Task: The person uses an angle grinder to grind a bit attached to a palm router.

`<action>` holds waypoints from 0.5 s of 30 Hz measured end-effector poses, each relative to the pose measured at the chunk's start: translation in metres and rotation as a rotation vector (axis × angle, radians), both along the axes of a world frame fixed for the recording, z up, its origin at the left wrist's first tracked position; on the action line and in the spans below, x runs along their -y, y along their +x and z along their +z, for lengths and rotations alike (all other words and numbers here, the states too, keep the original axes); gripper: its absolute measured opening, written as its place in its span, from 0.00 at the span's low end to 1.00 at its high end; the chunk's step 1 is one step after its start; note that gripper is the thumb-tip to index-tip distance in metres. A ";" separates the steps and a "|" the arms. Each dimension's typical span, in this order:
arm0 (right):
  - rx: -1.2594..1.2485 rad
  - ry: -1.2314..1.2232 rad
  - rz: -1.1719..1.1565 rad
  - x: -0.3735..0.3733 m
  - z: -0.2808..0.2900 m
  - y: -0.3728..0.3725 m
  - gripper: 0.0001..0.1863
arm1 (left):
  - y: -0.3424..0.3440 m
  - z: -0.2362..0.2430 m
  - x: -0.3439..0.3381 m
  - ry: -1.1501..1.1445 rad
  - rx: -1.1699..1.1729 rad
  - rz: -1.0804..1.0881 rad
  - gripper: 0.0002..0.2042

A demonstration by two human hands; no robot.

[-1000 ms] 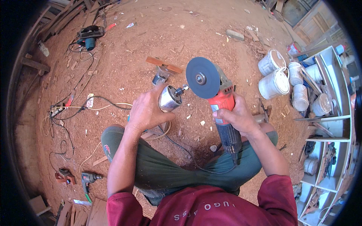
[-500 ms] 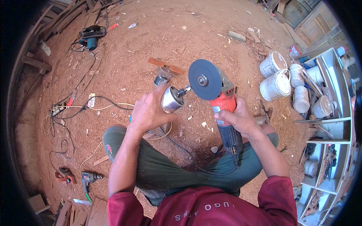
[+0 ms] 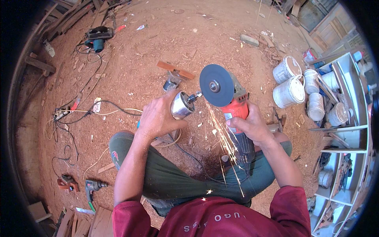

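Note:
My left hand [image 3: 158,116] is wrapped round a silver cylindrical trim router [image 3: 181,106], whose collet and small bit point right. In my right hand [image 3: 252,124] is a red and black angle grinder [image 3: 237,112], held upright by its body with the fingers closed. Its dark flat disc [image 3: 217,81] faces up at the far end, and the disc's left edge meets the tip of the bit. Bright sparks [image 3: 225,140] stream from there down toward my lap. Just beyond my left hand, a router base [image 3: 171,82] lies beside a reddish wooden strip [image 3: 175,70].
White buckets [image 3: 288,91] and a pale shelf unit [image 3: 347,150] stand at the right. A circular saw [image 3: 96,37] lies at the far left, a drill [image 3: 92,187] at the near left. Cables [image 3: 118,108] cross the floor, which is strewn with wood shavings. A brick-like block [image 3: 249,40] lies far off.
Sparks now fly from where the disc meets the bit; none showed before. Both tools and hands appear shifted very slightly right and down, still held the same way.

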State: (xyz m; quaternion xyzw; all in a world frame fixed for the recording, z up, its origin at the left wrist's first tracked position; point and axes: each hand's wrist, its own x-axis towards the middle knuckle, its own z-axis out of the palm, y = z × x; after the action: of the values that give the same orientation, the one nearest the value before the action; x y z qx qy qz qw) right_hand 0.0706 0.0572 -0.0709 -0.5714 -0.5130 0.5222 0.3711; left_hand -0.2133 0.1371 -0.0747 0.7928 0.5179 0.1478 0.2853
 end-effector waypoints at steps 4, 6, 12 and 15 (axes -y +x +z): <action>-0.001 -0.002 0.004 0.000 0.001 0.001 0.29 | 0.000 0.003 0.000 -0.016 -0.035 -0.028 0.41; -0.040 -0.016 -0.006 0.001 0.001 0.000 0.29 | 0.000 0.003 0.000 -0.016 -0.025 -0.028 0.41; -0.002 0.029 -0.037 0.001 0.001 -0.002 0.25 | -0.001 0.001 0.000 -0.011 -0.022 -0.029 0.41; -0.021 0.021 -0.029 0.001 -0.003 0.000 0.26 | 0.000 0.003 0.000 -0.025 -0.018 -0.028 0.41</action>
State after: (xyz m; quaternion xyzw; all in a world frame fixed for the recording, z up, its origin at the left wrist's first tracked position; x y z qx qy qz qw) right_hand 0.0702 0.0562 -0.0736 -0.5693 -0.5060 0.5174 0.3900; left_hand -0.2132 0.1373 -0.0718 0.7976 0.5111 0.1304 0.2925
